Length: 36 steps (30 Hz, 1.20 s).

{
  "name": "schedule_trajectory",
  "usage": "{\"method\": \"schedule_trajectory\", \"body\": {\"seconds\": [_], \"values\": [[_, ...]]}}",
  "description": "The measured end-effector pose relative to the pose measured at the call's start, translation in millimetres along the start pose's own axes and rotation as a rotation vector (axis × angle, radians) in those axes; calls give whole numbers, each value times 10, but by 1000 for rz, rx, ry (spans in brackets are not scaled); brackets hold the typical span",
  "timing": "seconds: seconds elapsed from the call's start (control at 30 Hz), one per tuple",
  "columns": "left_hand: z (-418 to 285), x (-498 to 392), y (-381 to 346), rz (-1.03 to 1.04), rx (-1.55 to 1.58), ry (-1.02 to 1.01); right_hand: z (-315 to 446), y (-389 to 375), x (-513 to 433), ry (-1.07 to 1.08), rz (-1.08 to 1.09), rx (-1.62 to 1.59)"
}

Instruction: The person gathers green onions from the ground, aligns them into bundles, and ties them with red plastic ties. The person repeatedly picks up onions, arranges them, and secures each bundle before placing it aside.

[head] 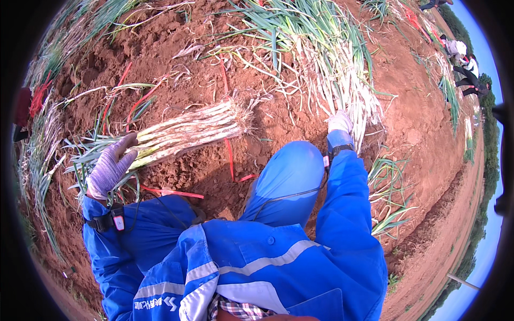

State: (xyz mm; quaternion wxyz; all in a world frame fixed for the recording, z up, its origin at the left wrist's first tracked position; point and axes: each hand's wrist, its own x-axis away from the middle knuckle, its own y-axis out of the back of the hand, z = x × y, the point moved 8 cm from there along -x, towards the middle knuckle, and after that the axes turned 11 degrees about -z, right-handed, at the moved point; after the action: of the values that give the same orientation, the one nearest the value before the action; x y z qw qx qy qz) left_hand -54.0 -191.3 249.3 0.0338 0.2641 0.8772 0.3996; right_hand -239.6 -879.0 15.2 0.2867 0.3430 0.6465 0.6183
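Observation:
A bundle of long green onions (192,130) lies on the soil before me, its roots to the right and its leaves to the left. My left hand (109,166), in a pale knitted glove, rests at the leafy end with thumb and fingers apart. A red plastic strip (230,156) passes under the bundle near the roots, and another red strip (172,191) lies close to my left knee. My right hand (340,121), also gloved, reaches into the white stalks of a large loose onion pile (341,72). Its fingers are partly hidden there.
More onions (44,160) lie in a row along the left. Loose red strips (146,98) are on the soil beyond the bundle. Cut green leaves (387,192) lie right of my right arm. Several people (468,66) are farther off at the upper right.

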Motion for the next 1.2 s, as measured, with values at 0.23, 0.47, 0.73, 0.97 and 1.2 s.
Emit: {"method": "schedule_trajectory", "body": {"seconds": [0.23,0.47,0.73,0.97,1.2], "values": [[59,-248,-148,38,-47,47,765,33,152,281,-408,-289],[-6,-348,-220,88,-173,60,1189,-416,-276,99,-202,-190],[-23,-398,-277,133,-193,65,1313,-513,-847,156,-284,-139],[-121,-394,-276,106,-315,-20,1294,-353,-1017,154,-153,-155],[-237,-403,-276,100,-256,-73,1390,-317,-1107,175,-85,-167]]}}
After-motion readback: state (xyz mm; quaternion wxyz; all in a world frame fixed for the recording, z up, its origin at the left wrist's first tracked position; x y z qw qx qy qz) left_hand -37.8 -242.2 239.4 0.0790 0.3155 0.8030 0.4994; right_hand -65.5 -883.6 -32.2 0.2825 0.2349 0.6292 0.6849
